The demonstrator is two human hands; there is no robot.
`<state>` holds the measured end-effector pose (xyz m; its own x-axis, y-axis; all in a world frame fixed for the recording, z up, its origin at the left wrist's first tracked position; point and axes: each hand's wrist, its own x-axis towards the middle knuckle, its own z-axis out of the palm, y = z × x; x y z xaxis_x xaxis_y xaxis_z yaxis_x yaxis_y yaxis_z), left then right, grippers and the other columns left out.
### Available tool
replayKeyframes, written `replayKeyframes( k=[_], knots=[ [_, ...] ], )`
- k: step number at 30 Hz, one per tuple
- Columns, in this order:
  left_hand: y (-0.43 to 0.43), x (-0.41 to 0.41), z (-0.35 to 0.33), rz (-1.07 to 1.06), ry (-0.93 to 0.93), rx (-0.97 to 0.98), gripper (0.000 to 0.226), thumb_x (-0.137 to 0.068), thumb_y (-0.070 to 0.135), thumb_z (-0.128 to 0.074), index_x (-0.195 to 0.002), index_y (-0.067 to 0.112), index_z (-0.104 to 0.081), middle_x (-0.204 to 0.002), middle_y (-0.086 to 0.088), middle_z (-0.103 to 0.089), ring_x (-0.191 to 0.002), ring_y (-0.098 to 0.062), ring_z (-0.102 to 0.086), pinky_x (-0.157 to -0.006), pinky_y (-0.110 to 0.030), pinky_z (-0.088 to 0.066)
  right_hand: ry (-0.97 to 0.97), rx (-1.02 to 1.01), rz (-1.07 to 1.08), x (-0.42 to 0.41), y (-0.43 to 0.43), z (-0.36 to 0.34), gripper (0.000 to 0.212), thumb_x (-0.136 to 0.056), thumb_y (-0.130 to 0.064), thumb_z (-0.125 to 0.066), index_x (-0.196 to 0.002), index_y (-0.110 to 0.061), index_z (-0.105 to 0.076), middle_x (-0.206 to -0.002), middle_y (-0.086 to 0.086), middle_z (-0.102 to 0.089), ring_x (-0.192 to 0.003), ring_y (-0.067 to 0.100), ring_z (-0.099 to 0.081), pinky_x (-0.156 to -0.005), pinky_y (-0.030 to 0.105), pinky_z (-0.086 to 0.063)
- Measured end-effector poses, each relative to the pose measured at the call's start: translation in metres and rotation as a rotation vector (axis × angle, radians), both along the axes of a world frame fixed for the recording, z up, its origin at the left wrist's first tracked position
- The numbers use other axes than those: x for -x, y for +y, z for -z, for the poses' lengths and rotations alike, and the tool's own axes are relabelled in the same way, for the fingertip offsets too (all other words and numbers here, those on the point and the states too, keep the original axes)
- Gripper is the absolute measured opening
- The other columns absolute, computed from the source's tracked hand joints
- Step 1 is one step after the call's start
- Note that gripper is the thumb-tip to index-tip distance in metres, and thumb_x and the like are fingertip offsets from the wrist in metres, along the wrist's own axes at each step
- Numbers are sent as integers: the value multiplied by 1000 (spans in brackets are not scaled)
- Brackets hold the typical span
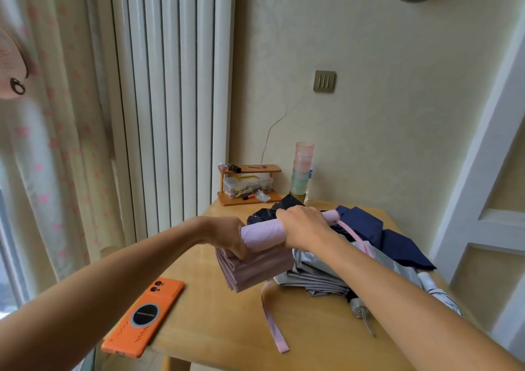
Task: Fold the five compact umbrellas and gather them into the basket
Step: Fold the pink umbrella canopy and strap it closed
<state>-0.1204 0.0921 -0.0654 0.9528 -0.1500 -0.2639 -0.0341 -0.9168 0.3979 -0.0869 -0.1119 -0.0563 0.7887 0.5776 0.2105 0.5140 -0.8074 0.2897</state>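
The left-hand grip [227, 237] is curling round the left end of a pale pink, rolled-up compact umbrella [262, 234]. It is also pinching the loose, pleated dusty-pink folds that are hanging below the roll. The right-hand grip [302, 227] is wrapping over the middle of the same roll with its fingers clamped on it, so that stretch is being hidden. Only the pale pink handle end is poking out beyond the knuckles. The umbrella is being held just above the light wooden counter [227, 328], and its long pink closing strap [272, 325] is trailing down onto the wood toward the front edge.

More umbrellas are lying in a heap under and behind the hands. A crumpled silver-grey umbrella [312, 274] is spreading beneath the right forearm. A navy blue umbrella [366, 228] is lying unfolded behind it. A black umbrella [261, 214] is mostly being covered by the hands. A white umbrella [434, 288] is peeking out past the right forearm, too hidden to tell how it is folded.

An orange phone [145, 314] is lying face down near the front left of the counter. A small wooden rack with a clear plastic box [247, 184] and a stack of translucent pink and green cups [302, 169] are standing at the back, against the wall.
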Motion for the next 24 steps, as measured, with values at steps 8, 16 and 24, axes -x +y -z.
replayKeyframes(
  k=[8,16,24],
  knots=[
    [-8,4,32,15,-473,-465,48,-74,47,-79,-111,20,-65,-98,0,-69,-85,-19,-65,-76,-34,-60,240,33,75,3,-5,3,24,-77,-21,-73,-88,-18,-53,-79,1,-48,-76,27,-53,-52,31,-33],
    [-12,3,41,-40,-429,-379,23,-83,29,-71,-101,15,-71,-88,-2,-71,-79,-19,-67,-68,-31,-57,347,38,98,-6,-4,12,38,-75,-27,-78,-101,-17,-52,-96,5,-57,-80,24,-57,-62,33,-42],
    [-3,-5,30,-124,-129,-61,35,-74,30,-82,-101,11,-70,-86,-4,-72,-65,-16,-66,-53,-24,-52,2,41,-29,-4,8,25,75,-76,-41,-78,-136,-20,-40,-128,3,-57,-123,28,-52,-109,50,-34]
  ],
)
